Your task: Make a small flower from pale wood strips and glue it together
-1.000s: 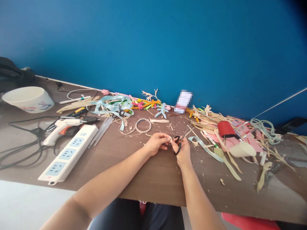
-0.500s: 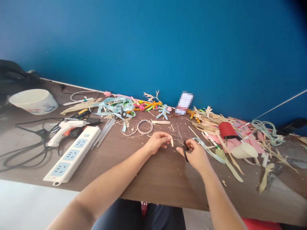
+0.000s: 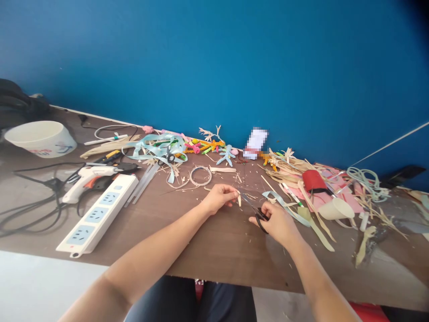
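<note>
My left hand (image 3: 219, 198) rests on the brown table (image 3: 214, 250), fingers pinched on a small pale straw piece (image 3: 239, 200). My right hand (image 3: 277, 222) is closed round the black handles of a pair of scissors (image 3: 255, 210). The blades point up and left toward the straw piece and stop just short of it. Tiny straw clippings lie scattered between the two hands.
A white power strip (image 3: 97, 213), a glue gun (image 3: 90, 175), black cables and a white bowl (image 3: 40, 137) lie to the left. Light blue ribbon (image 3: 157, 150), coloured craft figures and a wire ring (image 3: 200, 175) sit behind. Straw scraps, a red cup (image 3: 313, 181) and a paper cup (image 3: 337, 208) crowd the right.
My right hand has drawn the scissors away to the right and down, then turned the blades back toward the straw piece. My left hand has stayed put.
</note>
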A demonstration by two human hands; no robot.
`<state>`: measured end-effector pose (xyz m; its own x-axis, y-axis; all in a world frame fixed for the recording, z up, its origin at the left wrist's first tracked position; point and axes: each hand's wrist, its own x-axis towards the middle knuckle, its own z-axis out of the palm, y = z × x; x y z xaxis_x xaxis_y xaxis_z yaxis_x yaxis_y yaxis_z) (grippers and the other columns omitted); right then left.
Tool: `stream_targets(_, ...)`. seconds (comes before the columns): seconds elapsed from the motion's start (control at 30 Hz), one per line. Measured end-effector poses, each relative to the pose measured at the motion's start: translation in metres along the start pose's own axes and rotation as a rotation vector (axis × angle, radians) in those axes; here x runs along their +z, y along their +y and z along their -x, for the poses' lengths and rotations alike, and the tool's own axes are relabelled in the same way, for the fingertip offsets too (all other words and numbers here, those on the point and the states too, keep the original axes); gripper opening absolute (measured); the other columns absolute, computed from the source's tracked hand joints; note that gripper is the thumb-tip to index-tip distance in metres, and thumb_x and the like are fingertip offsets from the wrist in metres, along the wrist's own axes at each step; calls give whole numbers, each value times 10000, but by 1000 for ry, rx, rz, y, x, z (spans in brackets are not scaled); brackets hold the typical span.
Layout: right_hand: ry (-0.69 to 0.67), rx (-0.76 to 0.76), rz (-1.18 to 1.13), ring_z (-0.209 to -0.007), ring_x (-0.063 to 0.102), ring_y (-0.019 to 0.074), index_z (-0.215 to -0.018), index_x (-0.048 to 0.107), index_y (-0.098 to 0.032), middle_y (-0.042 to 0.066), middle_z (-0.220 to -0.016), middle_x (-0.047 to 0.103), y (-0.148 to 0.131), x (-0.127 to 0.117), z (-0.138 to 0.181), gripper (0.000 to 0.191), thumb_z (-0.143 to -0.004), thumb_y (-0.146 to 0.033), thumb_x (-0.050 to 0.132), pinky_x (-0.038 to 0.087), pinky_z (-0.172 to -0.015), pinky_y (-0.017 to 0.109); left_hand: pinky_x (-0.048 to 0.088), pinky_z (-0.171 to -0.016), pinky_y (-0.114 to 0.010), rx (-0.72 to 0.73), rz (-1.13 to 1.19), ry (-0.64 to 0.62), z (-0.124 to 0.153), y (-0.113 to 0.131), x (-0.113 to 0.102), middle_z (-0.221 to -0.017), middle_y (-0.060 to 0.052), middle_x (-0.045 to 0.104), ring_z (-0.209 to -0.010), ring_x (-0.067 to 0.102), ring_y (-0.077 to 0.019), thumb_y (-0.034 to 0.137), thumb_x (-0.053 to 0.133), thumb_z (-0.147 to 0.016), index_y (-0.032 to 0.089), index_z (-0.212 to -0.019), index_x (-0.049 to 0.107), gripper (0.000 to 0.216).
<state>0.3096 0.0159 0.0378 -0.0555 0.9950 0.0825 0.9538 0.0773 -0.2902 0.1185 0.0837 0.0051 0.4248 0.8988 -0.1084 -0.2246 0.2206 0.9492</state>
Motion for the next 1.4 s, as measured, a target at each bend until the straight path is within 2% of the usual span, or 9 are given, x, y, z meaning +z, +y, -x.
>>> stream_targets(0.47, 3, -44, 25, -505, 407, 128, -549, 390, -213, -27, -515, 441, -6, -4, -2, 401, -555, -540, 621, 268, -465, 225, 408, -439, -172, -18, -12, -18, 1, 0, 2, -533, -5, 539, -498, 484, -69, 328, 667, -577, 101, -663, 615, 248)
stream_targets(0.9, -64, -14, -15, -450, 350, 103, -540, 373, -208, -49, -468, 413, -4, 0, -2, 407, -588, -544, 598, 227, -435, 212, 413, -446, -168, -5, -32, -21, 1, 0, 1, -536, -7, 544, -493, 480, -63, 332, 656, -598, 102, -635, 607, 238)
stream_targets(1.17, -54, 2, -51, -438, 315, 99, -509, 342, -204, -57, -434, 364, -6, -1, -1, 426, -582, -522, 615, 206, -435, 218, 411, -450, -168, -10, -24, -29, 1, 0, 0, -549, -9, 545, -508, 482, -65, 334, 662, -590, 96, -640, 609, 249)
stream_targets(1.3, -81, 89, -236, -418, 310, 96, -502, 339, -207, -64, -414, 359, -3, 2, -2, 434, -562, -520, 633, 212, -431, 225, 410, -448, -170, -16, -3, -30, 0, -1, 0, -567, -12, 552, -511, 478, -64, 332, 670, -583, 92, -655, 610, 257)
stream_targets(1.4, -109, 222, -614, -437, 396, 110, -573, 392, -210, -51, -442, 451, -8, 7, -3, 372, -606, -514, 604, 290, -463, 231, 412, -447, -174, -25, 35, -23, 0, -3, 0, -593, -20, 561, -519, 478, -65, 324, 676, -576, 93, -653, 608, 253)
